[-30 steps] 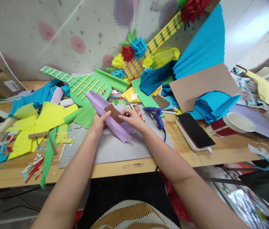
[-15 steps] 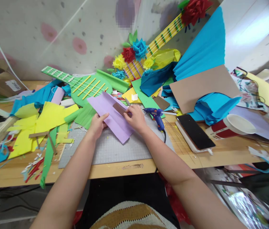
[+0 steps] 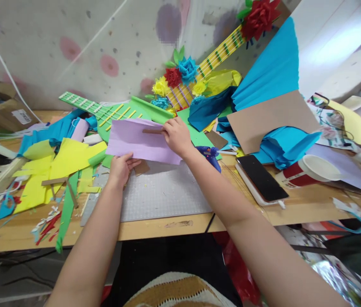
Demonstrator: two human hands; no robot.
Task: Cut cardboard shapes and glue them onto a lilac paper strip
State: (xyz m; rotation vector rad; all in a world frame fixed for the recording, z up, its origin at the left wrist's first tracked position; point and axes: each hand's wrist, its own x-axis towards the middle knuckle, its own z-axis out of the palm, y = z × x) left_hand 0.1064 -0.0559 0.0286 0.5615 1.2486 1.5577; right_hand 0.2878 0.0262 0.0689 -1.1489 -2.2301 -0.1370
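A sheet of purple paper is spread in front of me, above the grey cutting mat. At its lower left edge, my left hand pinches it, thumb at the edge and fingers just below. My right hand is closed on the end of a narrow brown cardboard strip over the paper's upper part. A small brown cardboard piece shows beside my left fingertips. To the right, partly behind my forearm, lies a blue glue gun.
Behind the paper lie a green paper guitar and a yellow guitar with paper flowers. Yellow paper scraps cover the left side. A phone, a paper cup and a cut cardboard sheet are on the right.
The purple paper has turned so its long side runs across, and has shifted up and left. The strip has swung nearly level. My right hand has moved up and left.
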